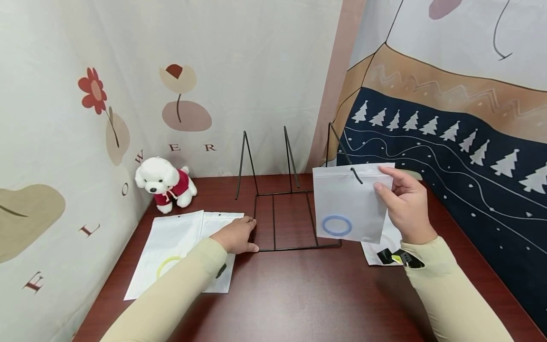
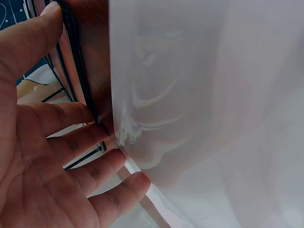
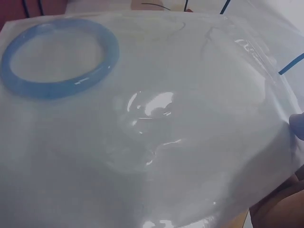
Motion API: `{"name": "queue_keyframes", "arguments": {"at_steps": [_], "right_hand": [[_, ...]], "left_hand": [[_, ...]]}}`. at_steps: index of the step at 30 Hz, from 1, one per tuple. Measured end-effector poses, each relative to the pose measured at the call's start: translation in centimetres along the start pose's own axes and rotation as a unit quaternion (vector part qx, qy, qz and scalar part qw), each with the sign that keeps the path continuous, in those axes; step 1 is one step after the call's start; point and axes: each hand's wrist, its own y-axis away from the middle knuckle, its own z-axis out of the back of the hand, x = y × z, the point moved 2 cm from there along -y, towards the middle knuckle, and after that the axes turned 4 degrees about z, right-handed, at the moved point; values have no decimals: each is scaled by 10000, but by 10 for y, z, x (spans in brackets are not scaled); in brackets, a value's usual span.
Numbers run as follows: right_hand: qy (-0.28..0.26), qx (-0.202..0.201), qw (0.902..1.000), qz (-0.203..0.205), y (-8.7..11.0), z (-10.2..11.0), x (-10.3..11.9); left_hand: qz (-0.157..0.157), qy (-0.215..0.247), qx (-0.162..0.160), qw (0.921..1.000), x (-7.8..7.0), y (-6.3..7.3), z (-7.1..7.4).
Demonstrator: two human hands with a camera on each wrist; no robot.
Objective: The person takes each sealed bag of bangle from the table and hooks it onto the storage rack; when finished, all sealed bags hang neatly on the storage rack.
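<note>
Reading F, L, O, W, E, R here, in spaced serif capitals (image 1: 174, 147) on the pale wall cloth (image 1: 256, 71), climbing from lower left and levelling off above a white toy dog (image 1: 164, 178) in a red top. Over to the hanging pouch (image 1: 354, 202) now: up at the right-hand prong (image 1: 357, 176) of a black wire rack (image 1: 274, 221), with the wire tip poking out in front, just below the top edge. Looking squarish, milky and half see-through, with a narrow band along the top and creases glinting in the right wrist view. Showing a pale blue ring (image 1: 336, 233) inside, low at left. Pinching the upper right corner between thumb and fingers with the right hand (image 1: 406, 204)! Down at the left side of the rack's base, touching the wire with the left hand (image 1: 235, 235), fingers spread and loosely extended. Lying flat on the brown table (image 1: 290, 304) at left, two overlapping white pouches (image 1: 171, 235), with a yellow ring (image 1: 171, 259) in one. At far right, behind the hanging pouch, another white pouch (image 1: 373, 259), partly hidden.
</note>
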Motion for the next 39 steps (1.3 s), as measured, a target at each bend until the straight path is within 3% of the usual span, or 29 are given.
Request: {"name": "queue_keyframes", "arguments": {"at_steps": [21, 39], "right_hand": [[124, -300, 9994, -71, -9, -12, -7], [158, -607, 9968, -492, -17, -23, -16]], "left_hand": [[5, -34, 44, 10000, -1, 0, 1], [-7, -75, 41, 10000, 0, -1, 0]]}}
